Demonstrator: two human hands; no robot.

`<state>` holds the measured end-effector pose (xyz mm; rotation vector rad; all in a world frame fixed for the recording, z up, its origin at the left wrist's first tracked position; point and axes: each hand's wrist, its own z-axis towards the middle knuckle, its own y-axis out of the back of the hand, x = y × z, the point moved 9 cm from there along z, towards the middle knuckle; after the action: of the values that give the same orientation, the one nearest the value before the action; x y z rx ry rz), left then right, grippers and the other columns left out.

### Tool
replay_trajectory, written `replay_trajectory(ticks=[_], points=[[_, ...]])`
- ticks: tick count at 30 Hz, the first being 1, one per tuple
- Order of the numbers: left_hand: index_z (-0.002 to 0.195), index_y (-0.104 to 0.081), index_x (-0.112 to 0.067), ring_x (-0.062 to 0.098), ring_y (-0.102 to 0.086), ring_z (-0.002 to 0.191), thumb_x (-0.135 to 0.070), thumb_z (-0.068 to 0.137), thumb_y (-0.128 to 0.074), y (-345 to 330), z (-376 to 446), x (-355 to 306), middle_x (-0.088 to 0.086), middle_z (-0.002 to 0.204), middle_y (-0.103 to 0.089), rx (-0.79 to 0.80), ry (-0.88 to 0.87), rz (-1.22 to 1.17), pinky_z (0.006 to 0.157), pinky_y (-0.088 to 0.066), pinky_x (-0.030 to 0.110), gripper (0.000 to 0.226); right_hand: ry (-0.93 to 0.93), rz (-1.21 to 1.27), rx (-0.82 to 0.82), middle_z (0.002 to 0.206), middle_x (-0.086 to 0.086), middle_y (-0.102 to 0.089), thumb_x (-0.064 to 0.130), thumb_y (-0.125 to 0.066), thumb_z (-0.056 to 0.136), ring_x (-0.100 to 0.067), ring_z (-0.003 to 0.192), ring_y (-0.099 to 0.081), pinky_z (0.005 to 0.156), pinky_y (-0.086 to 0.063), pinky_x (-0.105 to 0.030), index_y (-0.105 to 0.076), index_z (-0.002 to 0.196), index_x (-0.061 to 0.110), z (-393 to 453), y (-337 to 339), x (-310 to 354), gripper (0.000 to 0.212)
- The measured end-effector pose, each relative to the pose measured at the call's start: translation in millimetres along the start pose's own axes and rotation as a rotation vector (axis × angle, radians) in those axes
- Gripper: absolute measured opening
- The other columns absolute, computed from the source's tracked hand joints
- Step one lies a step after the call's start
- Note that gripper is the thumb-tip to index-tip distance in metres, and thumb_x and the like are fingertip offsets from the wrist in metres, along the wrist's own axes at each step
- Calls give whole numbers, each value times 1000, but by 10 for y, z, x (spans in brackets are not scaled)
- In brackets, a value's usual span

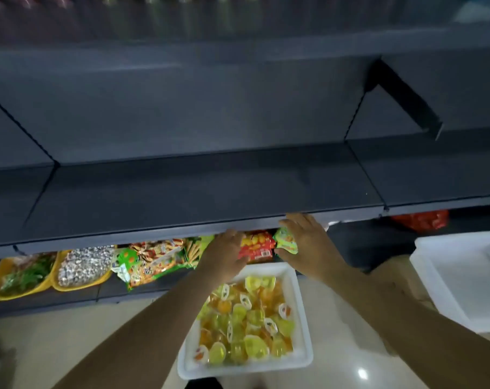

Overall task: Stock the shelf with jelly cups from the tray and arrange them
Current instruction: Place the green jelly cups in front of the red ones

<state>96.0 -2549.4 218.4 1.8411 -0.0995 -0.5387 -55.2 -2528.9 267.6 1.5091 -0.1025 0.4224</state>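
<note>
Right hand (308, 242), just right of centre, pinches a green-and-orange foil snack packet (287, 241); left hand (224, 252) beside it is spread and holds nothing. Just below both, lower centre, the white foam tray (304, 357) holds heaped clear yellow and orange jelly cups (246, 318), pointing every way. The tray's long axis runs away from the dark grey metal shelf (196, 186) above the hands.

Left hand (224, 252), right hand (308, 242) outstretched
</note>
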Motion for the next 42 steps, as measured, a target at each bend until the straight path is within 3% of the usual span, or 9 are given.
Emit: replay_trajectory(ticks=[2, 13, 18, 23, 28, 31, 36, 40, 42], points=[[142, -34, -15, 22, -39, 130, -39, 93, -50, -519, -7, 213, 5, 144, -35, 83, 49, -34, 102, -37, 31, 56, -47, 40, 71, 133, -9, -52, 47, -57, 79, -32, 126, -45, 103, -41, -46, -57, 127, 11, -68, -472, -159, 60], [138, -40, -17, 21, -48, 122, -37, 89, -59, -3065, -67, 1323, 3, 141, -41, 423, 313, -265, 96, -42, 30, 56, -269, 259, 533, 145, -3, -39, 41, -65, 83, -21, 134, -31, 109, -28, -30, -41, 140, 16, -853, -3338, -675, 66], [137, -42, -15, 22, -42, 126, -37, 86, -65, -3847, -112, 1582, 6, 139, -43, 504, 413, -357, 96, -36, 28, 60, -586, 451, 618, 134, -3, -48, 39, -73, 78, -20, 121, -49, 100, -40, -31, -47, 134, 16, -1362, -4242, -777, 66], [133, -45, -13, 21, -46, 121, -32, 83, -69, -4220, -80, 1637, 7, 134, -47, 528, 427, -442, 91, -35, 24, 59, -800, 517, 627, 122, -6, -55, 42, -77, 73, -22, 110, -55, 91, -45, -32, -49, 129, 13, -1638, -4677, -779, 69], [133, -48, -11, 22, -50, 116, -30, 82, -70, -4350, 43, 1665, 8, 129, -52, 560, 398, -422, 90, -39, 27, 59, -873, 548, 600, 114, -7, -60, 39, -78, 72, -19, 99, -55, 76, -36, -24, -54, 123, 12, -1654, -4859, -765, 62], [132, -50, -11, 21, -54, 111, -31, 80, -72, -4398, 82, 1702, 8, 125, -56, 590, 414, -406, 82, -39, 23, 60, -923, 580, 579, 113, -8, -62, 37, -79, 71, -23, 104, -57, 76, -37, -24, -54, 122, 11, -1673, -4916, -785, 63], [131, -53, -8, 23, -58, 108, -36, 79, -73, -4399, 113, 1724, 10, 122, -60, 643, 431, -376, 77, -41, 23, 63, -1061, 715, 545, 112, -5, -58, 30, -83, 68, -15, 100, -53, 80, -38, -21, -50, 130, 11, -1751, -4885, -849, 72], [120, -62, -10, 23, -62, 97, -41, 77, -73, -4263, 84, 1817, 10, 108, -66, 623, 519, -396, 73, -43, 24, 55, -1139, 815, 511, 120, -8, -59, 22, -84, 68, -19, 109, -55, 85, -42, -24, -51, 130, 6, -1760, -4784, -899, 72], [95, -66, -9, 20, -61, 78, -43, 76, -73, -4149, 49, 1885, 7, 85, -65, 594, 642, -476, 65, -44, 26, 39, -1171, 905, 460, 117, -8, -61, 16, -82, 70, -17, 103, -55, 83, -41, -24, -54, 127, 2, -1715, -4657, -911, 65]])
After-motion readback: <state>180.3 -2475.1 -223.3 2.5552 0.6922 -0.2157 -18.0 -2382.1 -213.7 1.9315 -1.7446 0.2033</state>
